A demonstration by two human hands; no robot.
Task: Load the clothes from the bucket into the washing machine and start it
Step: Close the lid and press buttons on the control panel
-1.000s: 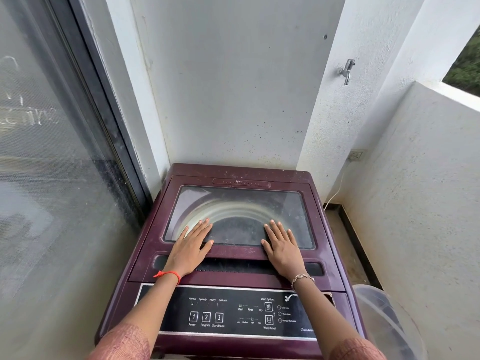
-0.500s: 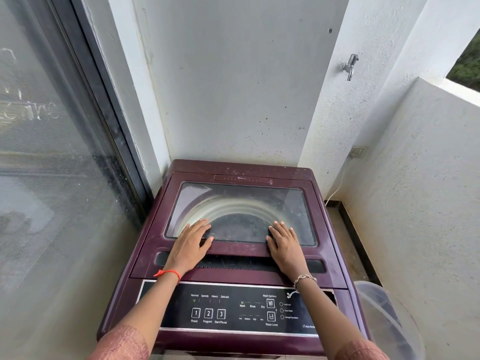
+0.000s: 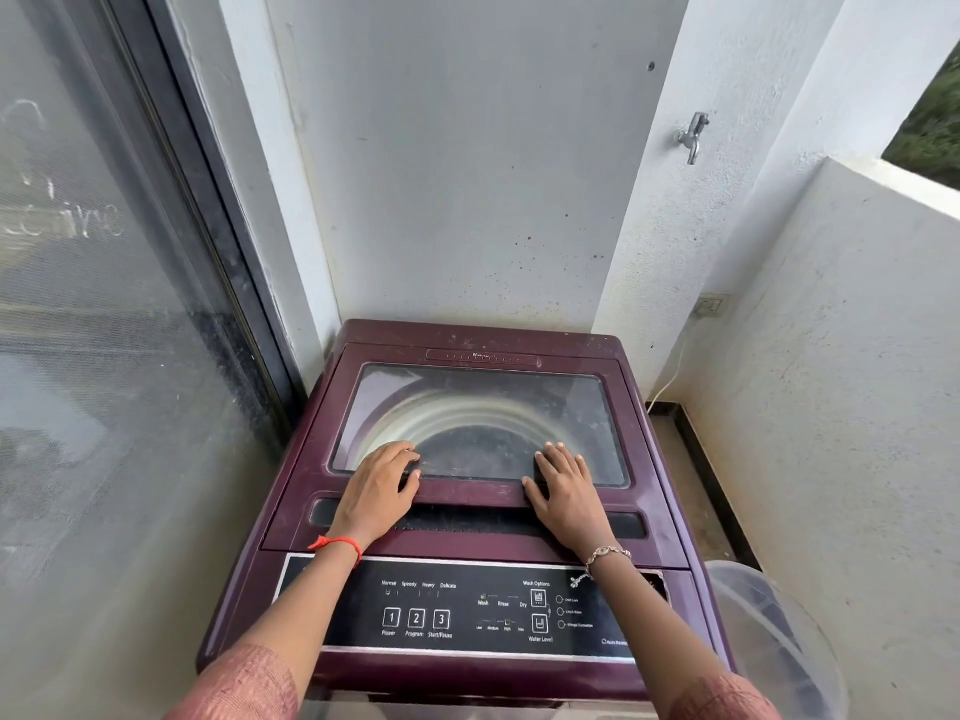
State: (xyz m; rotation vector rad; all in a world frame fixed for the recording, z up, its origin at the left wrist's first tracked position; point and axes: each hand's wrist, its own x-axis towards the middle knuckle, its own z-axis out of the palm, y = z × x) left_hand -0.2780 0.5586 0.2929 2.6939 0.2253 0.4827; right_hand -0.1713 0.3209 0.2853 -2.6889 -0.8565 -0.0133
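Note:
A maroon top-loading washing machine (image 3: pixel 660 459) stands below me with its glass lid (image 3: pixel 478 407) down. The drum shows dimly through the glass. My left hand (image 3: pixel 376 493) lies on the lid's front edge at the left, fingers curled slightly onto the glass. My right hand (image 3: pixel 569 493) lies flat on the same edge at the right. Neither hand holds anything. The black control panel (image 3: pixel 467 610) with buttons 1, 2 and 3 is nearest me, between my forearms. A clear plastic bucket (image 3: pixel 779 646) sits on the floor at the machine's right; its contents are not visible.
A glass sliding door (image 3: pixel 104 304) runs along the left. White walls close in behind and to the right. A tap (image 3: pixel 693 135) sticks out of the back wall, and a wall socket (image 3: pixel 710 305) with a white cable is lower right.
Both hands have slid back toward me along the lid, from flat on the glass to its front edge. The left fingers have curled in a little.

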